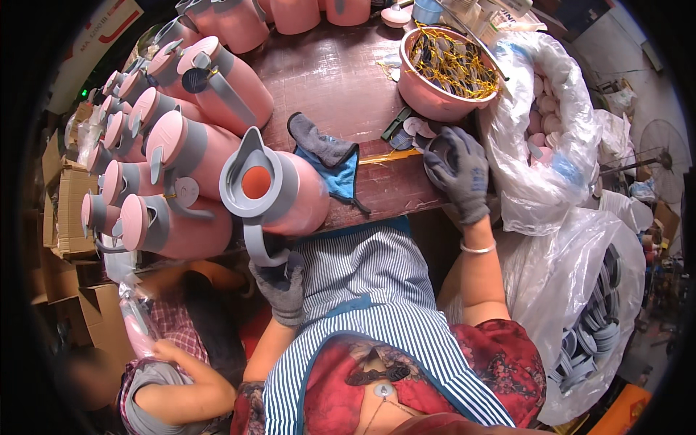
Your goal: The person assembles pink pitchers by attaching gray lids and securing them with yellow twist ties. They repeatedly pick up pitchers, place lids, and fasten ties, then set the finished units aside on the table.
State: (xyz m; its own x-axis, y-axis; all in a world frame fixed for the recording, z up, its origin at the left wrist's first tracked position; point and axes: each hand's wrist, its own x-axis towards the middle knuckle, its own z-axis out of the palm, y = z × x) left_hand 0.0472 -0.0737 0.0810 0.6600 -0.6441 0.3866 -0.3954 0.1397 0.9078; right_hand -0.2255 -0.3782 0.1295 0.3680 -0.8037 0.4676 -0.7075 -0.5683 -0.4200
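Note:
An open pink jug (297, 190) with a grey spout and rim stands near the table's front edge; a round orange-red area shows inside its mouth. My left hand (281, 296), in a grey knitted glove, is closed round the lower end of the jug's grey handle. At the table's right edge my right hand (464, 172), also gloved, is curled over a dark grey round part (437, 154), mostly covered by the fingers. A blue and grey cloth (330, 156) lies between the jug and my right hand. Small pink and dark discs (415, 130) lie just beyond the right hand.
Several lidded pink jugs (196, 156) crowd the table's left side. A pink basin (435, 98) holds dark pieces with yellow ties. Right of the table are a plastic bag of pink lids (536, 167) and a bag of grey parts (594, 333). A person (177, 384) sits at lower left.

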